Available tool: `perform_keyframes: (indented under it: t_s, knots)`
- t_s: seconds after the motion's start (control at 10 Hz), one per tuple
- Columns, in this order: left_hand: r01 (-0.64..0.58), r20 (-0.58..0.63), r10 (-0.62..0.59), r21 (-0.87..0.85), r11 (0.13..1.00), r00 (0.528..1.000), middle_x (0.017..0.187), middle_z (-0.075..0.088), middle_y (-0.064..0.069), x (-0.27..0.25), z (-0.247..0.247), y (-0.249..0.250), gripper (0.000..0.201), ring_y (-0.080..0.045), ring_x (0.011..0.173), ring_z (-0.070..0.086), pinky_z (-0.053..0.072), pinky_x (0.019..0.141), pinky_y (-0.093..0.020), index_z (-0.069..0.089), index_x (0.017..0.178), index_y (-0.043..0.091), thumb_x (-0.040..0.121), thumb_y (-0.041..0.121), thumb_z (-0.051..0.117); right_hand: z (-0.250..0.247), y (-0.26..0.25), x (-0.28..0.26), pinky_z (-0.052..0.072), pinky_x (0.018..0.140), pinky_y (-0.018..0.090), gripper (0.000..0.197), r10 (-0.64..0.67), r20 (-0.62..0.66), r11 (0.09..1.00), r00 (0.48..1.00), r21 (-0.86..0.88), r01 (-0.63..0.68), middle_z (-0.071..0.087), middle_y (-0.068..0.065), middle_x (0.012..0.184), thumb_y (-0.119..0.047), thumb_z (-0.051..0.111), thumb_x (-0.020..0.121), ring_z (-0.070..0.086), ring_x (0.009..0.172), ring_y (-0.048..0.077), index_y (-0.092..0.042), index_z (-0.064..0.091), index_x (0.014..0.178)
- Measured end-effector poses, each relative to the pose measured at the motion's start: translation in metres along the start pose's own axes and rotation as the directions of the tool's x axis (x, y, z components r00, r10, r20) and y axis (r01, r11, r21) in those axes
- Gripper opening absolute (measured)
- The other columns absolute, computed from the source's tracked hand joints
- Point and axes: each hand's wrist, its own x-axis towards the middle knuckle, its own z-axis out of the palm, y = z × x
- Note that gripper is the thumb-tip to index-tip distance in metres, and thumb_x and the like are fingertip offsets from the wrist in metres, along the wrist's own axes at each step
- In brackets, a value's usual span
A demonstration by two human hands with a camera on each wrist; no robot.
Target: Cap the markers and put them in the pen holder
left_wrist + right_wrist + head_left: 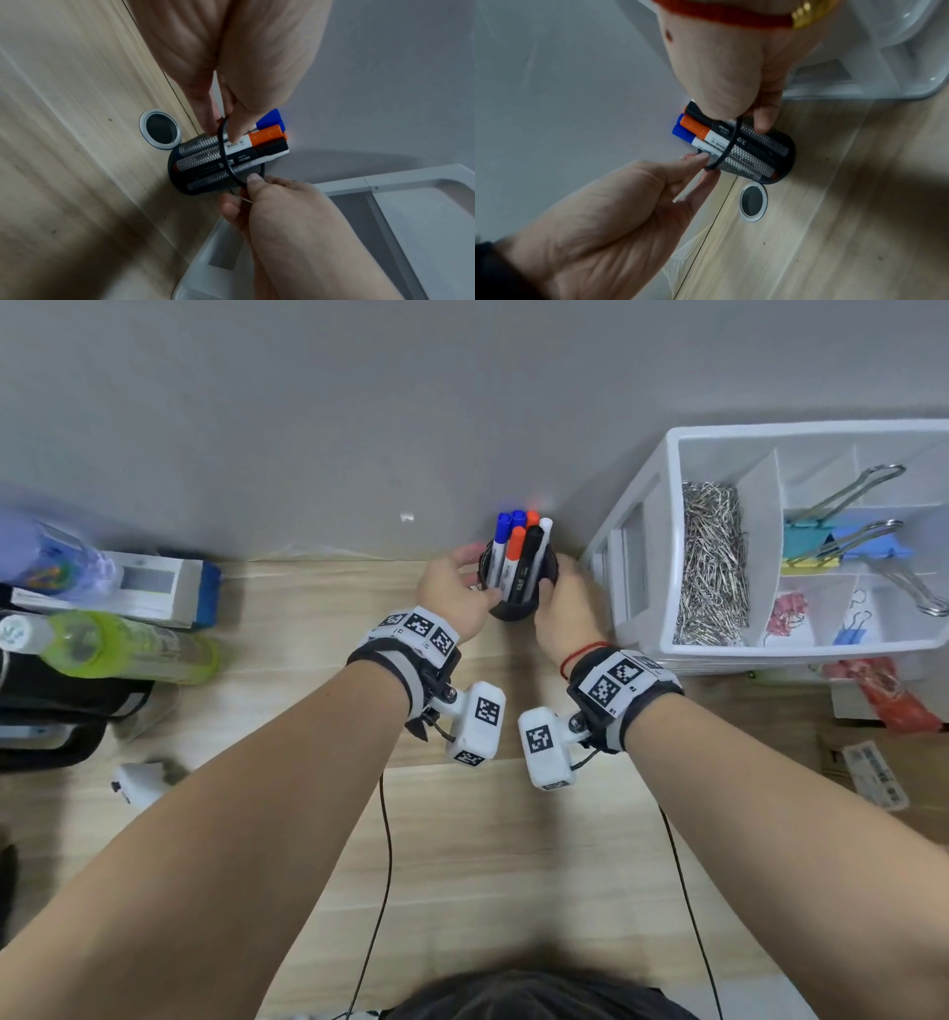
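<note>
Both hands, left hand [454, 593] and right hand [562, 603], grip the rim of the pen holder [515, 607] between them with curled fingers; uneven release pressure could tip it and spill the capped markers [518, 552] inside.

markers [518, 552] in pen holder [513, 607], organizer tray [662, 505] right, bottles [123, 647] left

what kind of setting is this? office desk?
Most likely an office desk against a grey wall: a wood-grain desktop with a cable grommet, a mesh pen holder of capped markers, and a white organizer tray holding paper clips and binder clips.
</note>
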Motion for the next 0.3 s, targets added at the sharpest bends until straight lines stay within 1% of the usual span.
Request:
perform_keyframes:
  t_s: [0.1, 0.2, 0.3]
  knots:
    - [-0.023, 0.027, 0.023, -0.004, 1.0, 0.999, 0.134, 0.061, -0.001, -0.001, -0.001, 0.0, 0.065, -0.02, 0.116, 0.062, 0.053, 0.098, -0.045, 0.05, 0.139, 0.016, 0.079, 0.0, 0.069, -0.001, 0.002, 0.003, 0.05, 0.087, 0.041, 0.03, -0.017, -0.015, 0.999, 1.0, -0.027, 0.017, 0.064, 0.015, 0.115, -0.018, 0.045, 0.096, 0.061, 0.104, 0.035, -0.01, 0.057, 0.122]
    - [-0.045, 0.059, 0.043, 0.035, 0.998, 0.997, 0.139, 0.056, 0.0, -0.007, -0.005, 0.003, 0.068, -0.02, 0.118, 0.06, 0.052, 0.099, -0.043, 0.047, 0.142, 0.018, 0.081, 0.0, 0.068, -0.006, 0.0, -0.002, 0.05, 0.087, 0.04, 0.03, 0.008, 0.01, 0.999, 1.0, -0.035, -0.008, 0.063, 0.015, 0.117, -0.023, 0.045, 0.098, 0.061, 0.105, 0.036, -0.01, 0.056, 0.123]
    - [-0.066, 0.026, 0.063, 0.128, 0.99, 0.998, 0.134, 0.059, -0.002, -0.012, -0.01, 0.004, 0.064, -0.02, 0.113, 0.062, 0.052, 0.099, -0.042, 0.051, 0.139, 0.022, 0.079, 0.008, 0.071, -0.008, -0.003, -0.008, 0.05, 0.089, 0.043, 0.033, 0.072, 0.042, 0.997, 0.997, -0.004, -0.072, 0.064, 0.017, 0.118, -0.029, 0.048, 0.097, 0.061, 0.107, 0.038, -0.008, 0.052, 0.122]
